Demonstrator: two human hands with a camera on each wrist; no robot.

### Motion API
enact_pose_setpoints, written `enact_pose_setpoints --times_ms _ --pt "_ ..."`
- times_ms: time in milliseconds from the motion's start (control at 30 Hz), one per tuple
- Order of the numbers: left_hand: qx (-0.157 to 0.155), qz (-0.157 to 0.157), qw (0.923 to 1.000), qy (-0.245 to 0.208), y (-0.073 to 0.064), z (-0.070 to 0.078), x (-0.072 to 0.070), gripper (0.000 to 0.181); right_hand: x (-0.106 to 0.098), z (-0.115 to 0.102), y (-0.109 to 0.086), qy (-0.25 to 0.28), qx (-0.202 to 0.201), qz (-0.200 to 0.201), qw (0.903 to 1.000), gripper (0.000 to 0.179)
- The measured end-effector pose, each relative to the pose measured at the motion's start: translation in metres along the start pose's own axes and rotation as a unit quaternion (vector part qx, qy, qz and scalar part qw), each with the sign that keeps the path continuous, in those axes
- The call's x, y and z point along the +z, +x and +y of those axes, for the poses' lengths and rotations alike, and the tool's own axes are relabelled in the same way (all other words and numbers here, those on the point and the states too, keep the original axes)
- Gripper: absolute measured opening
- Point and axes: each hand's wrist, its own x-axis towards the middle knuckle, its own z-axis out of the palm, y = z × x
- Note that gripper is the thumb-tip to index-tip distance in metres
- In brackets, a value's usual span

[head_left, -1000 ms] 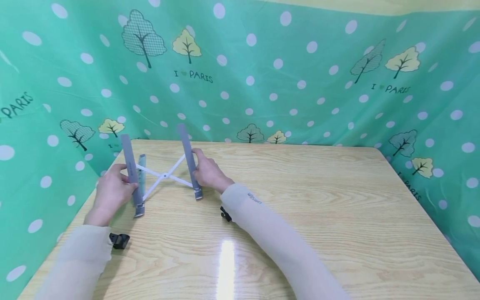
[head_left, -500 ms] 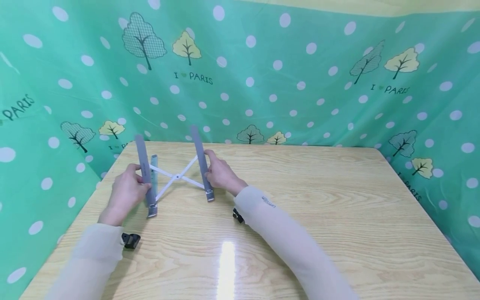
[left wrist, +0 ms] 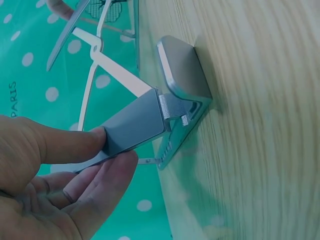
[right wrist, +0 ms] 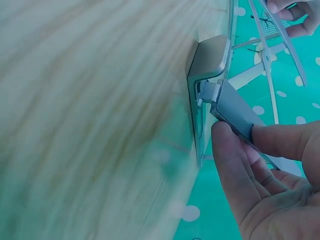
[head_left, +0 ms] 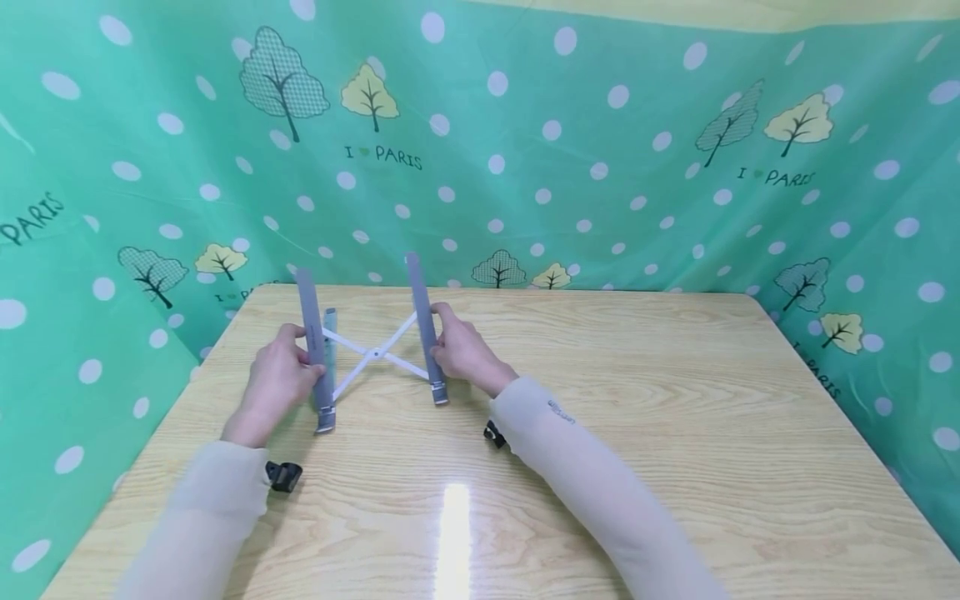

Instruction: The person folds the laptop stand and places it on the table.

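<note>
A grey folding laptop stand [head_left: 377, 354] stands opened out on the left part of the wooden table, its two long arms joined by a pale X-shaped brace. My left hand [head_left: 276, 375] pinches the left arm between thumb and fingers. On the other side, my right hand [head_left: 468, 352] grips the right arm the same way. In the left wrist view, a hinge and an upturned lip [left wrist: 182, 67] show at the stand's front end, close to the tabletop. The right wrist view gives the matching lip [right wrist: 212, 55] on the right side.
The light wooden table [head_left: 637, 433] stretches far to the right of the stand. Behind and beside it hangs a green dotted curtain [head_left: 525, 167] with printed trees. Black wrist-camera mounts [head_left: 283, 477] sit under both sleeves. A bright reflection lies near the front.
Both hands have moved steadily to the right, carrying or sliding the laptop stand with them. Their hold and the spread of the stand's arms look the same.
</note>
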Motion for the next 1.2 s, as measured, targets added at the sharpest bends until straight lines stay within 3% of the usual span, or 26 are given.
enact_pose_setpoints --times_ms 600,1200 --pt "0.003 -0.029 0.9994 -0.018 0.004 0.026 0.02 0.055 -0.024 0.023 -0.017 0.008 0.021 0.005 0.9997 0.067" --pt "0.02 -0.03 0.999 -0.025 0.007 0.049 0.041 0.053 -0.045 0.045 -0.03 0.014 0.039 0.021 0.9989 0.067"
